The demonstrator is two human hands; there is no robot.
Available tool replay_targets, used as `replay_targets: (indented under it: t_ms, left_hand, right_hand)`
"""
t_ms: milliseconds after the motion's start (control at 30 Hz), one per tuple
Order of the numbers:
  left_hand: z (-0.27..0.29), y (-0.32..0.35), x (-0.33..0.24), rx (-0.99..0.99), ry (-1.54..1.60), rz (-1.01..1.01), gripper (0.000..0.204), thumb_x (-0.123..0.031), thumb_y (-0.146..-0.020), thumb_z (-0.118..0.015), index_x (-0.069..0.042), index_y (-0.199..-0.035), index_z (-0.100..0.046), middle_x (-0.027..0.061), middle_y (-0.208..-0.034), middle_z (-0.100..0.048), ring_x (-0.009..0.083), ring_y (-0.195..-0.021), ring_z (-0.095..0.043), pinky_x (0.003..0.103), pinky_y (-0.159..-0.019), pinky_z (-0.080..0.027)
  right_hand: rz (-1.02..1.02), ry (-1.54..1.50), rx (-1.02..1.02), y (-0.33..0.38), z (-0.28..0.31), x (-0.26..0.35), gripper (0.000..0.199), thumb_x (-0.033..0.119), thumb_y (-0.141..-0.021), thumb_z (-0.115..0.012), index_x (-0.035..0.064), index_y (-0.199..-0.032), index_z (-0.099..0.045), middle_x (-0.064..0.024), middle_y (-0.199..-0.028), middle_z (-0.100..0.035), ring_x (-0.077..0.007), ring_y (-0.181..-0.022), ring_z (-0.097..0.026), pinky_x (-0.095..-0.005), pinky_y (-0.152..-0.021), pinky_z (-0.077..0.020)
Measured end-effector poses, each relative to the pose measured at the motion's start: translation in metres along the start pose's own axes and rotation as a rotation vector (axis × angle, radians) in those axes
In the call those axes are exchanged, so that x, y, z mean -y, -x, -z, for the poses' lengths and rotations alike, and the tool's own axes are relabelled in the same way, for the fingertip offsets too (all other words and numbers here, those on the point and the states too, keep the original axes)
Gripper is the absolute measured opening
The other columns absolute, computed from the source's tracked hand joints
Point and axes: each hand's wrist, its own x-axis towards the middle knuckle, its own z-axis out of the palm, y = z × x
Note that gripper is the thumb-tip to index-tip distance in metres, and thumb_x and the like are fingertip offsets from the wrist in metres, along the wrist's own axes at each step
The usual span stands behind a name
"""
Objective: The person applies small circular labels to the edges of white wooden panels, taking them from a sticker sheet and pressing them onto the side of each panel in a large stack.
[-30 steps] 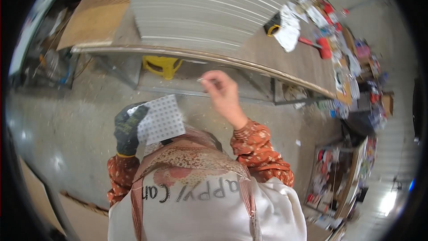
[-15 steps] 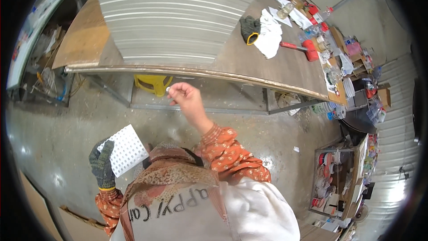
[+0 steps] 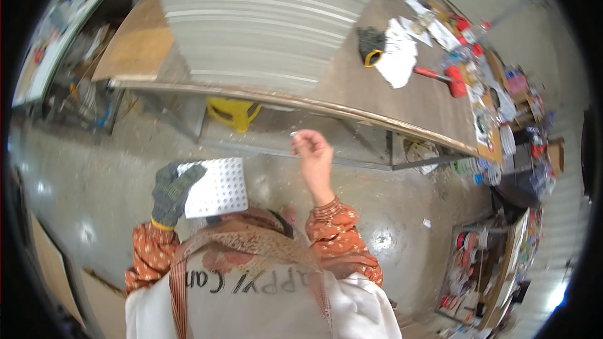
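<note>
The gloved left hand (image 3: 171, 189) is clamped on the edge of a white perforated panel (image 3: 217, 187), fingers curled over its left side, holding it flat at chest height just in front of the apron. Over to the right hand (image 3: 312, 152), bare and raised, fingertips pinched tight around a tiny pale piece (image 3: 293, 133) that is too small to make out. That hand hovers just below the near edge of the long workbench (image 3: 389, 97), apart from the panel. On the bench a tall stack of white sheets (image 3: 257, 22) fills the left end, with a dark glove with a yellow cuff (image 3: 370, 47), a white cloth (image 3: 399, 56) and a red-handled tool (image 3: 443, 76) further along. A yellow stool (image 3: 233, 112) sits under the bench on the dusty concrete floor (image 3: 94, 176).
</note>
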Motion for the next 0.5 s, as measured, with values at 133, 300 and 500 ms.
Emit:
replay_targets:
  t_ms: [133, 300, 500]
  left_hand:
    - [0.001, 0.003, -0.015, 0.079, 0.222, 0.236, 0.019, -0.013, -0.08, -0.065, 0.0, -0.094, -0.067, 0.0095, -0.082, -0.067, 0.0118, -0.073, -0.061, 0.026, -0.066, -0.049]
    - [0.008, 0.021, 0.004, 0.003, 0.298, 0.322, 0.02, -0.013, -0.081, -0.065, 0.0, -0.097, -0.067, 0.0075, -0.082, -0.067, 0.0112, -0.072, -0.06, 0.024, -0.065, -0.048]
    - [0.009, 0.038, 0.027, -0.104, 0.318, 0.337, 0.02, -0.013, -0.081, -0.064, 0.0, -0.096, -0.066, 0.0076, -0.082, -0.067, 0.0119, -0.071, -0.061, 0.024, -0.065, -0.048]
  right_hand:
    - [0.081, 0.148, 0.024, -0.002, -0.01, 0.007, 0.009, 0.009, -0.086, -0.06, 0.0009, -0.089, -0.059, -0.0003, -0.083, -0.058, -0.0052, -0.068, -0.051, -0.0192, -0.058, -0.0423]
    - [0.293, 0.36, 0.072, -0.033, -0.028, 0.0, 0.007, 0.005, -0.083, -0.059, -0.0015, -0.085, -0.059, -0.0056, -0.083, -0.057, -0.0103, -0.072, -0.052, -0.0229, -0.063, -0.0431]
    - [0.52, 0.625, 0.103, -0.074, -0.045, -0.008, 0.005, 0.004, -0.082, -0.059, -0.0013, -0.083, -0.057, -0.0117, -0.091, -0.056, -0.0206, -0.083, -0.055, -0.0293, -0.074, -0.0454]
